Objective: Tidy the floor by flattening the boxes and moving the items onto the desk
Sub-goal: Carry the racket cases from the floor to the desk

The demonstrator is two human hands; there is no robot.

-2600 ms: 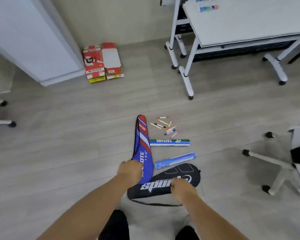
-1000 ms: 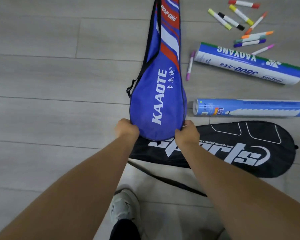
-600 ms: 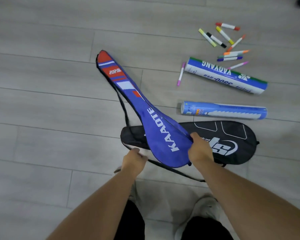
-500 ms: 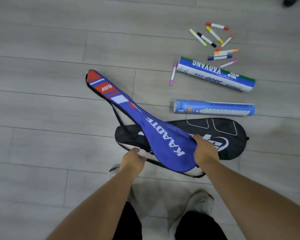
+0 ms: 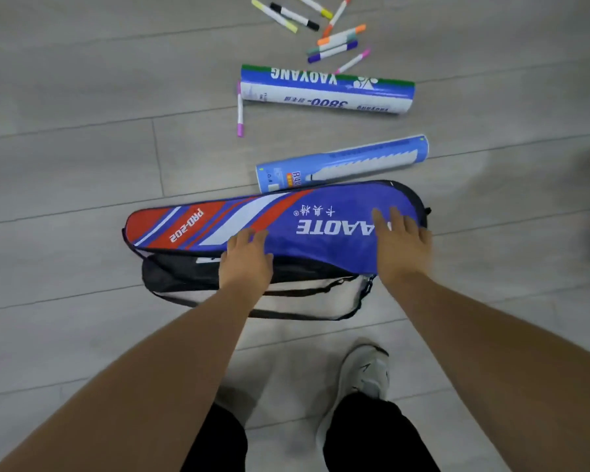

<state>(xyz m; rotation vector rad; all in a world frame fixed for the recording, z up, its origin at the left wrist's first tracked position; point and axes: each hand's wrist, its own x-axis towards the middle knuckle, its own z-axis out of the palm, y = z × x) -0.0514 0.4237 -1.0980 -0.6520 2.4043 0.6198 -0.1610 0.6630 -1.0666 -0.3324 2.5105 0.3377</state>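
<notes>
Both hands flat, fingers straight, left hand (image 5: 245, 264) and right hand (image 5: 402, 247) pressing blue KAAOTE racket cover (image 5: 314, 226) atop black racket cover (image 5: 184, 272) at frame centre, shuttlecock tubes above, markers (image 5: 334, 46) at top

Under you, the blue racket bag (image 5: 286, 226) is thin cloth, smooth with a little shine. The black bag (image 5: 178, 270) below it is soft, dull cloth. The floor (image 5: 65, 148) looks like grey wood boards, smooth and a bit shiny. The white-and-blue tube (image 5: 327, 92) and the light blue tube (image 5: 355, 161) look like glossy printed card. The pens (image 5: 341, 34) look like smooth plastic.
</notes>
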